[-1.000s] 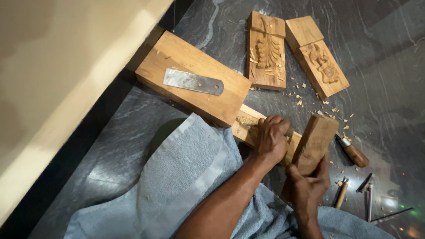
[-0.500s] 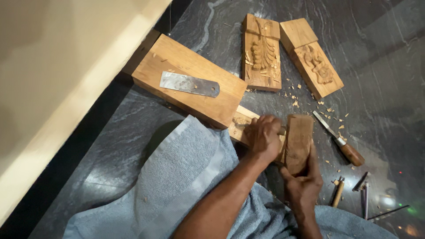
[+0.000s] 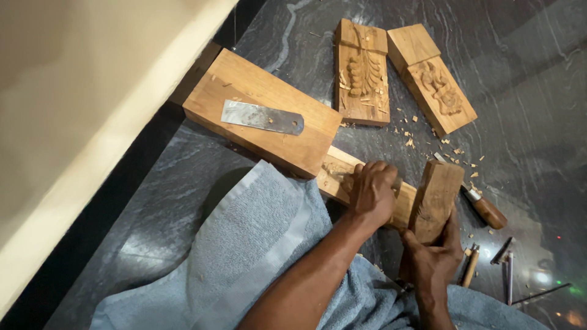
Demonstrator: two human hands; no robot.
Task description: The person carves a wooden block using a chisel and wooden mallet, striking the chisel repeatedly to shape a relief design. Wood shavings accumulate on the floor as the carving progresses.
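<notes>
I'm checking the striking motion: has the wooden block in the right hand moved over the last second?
Yes. The wooden block in the right hand has swung left, closer to the left hand, away from the wooden-handled chisel lying on the floor.

Your left hand (image 3: 373, 192) presses on the carved wood piece (image 3: 342, 177); your right hand (image 3: 431, 260) grips a wooden mallet block (image 3: 437, 198) beside it.

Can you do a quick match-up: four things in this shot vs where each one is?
Things:
1. flat metal blade
2. wooden mallet block
3. brown-handled chisel
4. grey towel

Places:
A. over the person's lap
B. on top of the big plain wooden block
C. on the dark stone floor, right of the hands
D. gripped in the right hand

Pairs: 1-B, 2-D, 3-C, 4-A
</notes>
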